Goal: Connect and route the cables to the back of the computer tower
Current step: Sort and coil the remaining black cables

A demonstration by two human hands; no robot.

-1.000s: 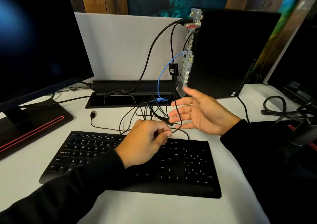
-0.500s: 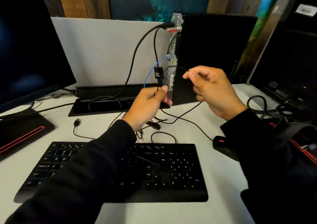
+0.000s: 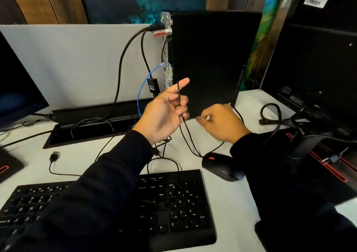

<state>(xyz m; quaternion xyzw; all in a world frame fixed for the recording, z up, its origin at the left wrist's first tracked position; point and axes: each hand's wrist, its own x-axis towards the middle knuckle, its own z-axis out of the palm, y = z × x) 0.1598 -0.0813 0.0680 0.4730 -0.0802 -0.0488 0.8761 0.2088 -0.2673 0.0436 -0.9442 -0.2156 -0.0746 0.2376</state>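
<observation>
My left hand (image 3: 164, 112) is up in front of the tower (image 3: 214, 62), palm toward me, grip pinching a thin black cable (image 3: 179, 97) between the fingers. That cable drops down to the counter (image 3: 228, 203) and loops toward the mouse (image 3: 220, 165). My right hand (image 3: 222, 123) is low beside the tower's base, fingers curled; whether its grip has anything, I can't tell. Blue cable (image 3: 143, 87) and thick black cables (image 3: 123, 62) are plugged into the tower's back. Keyboard (image 3: 173, 203) sits below.
</observation>
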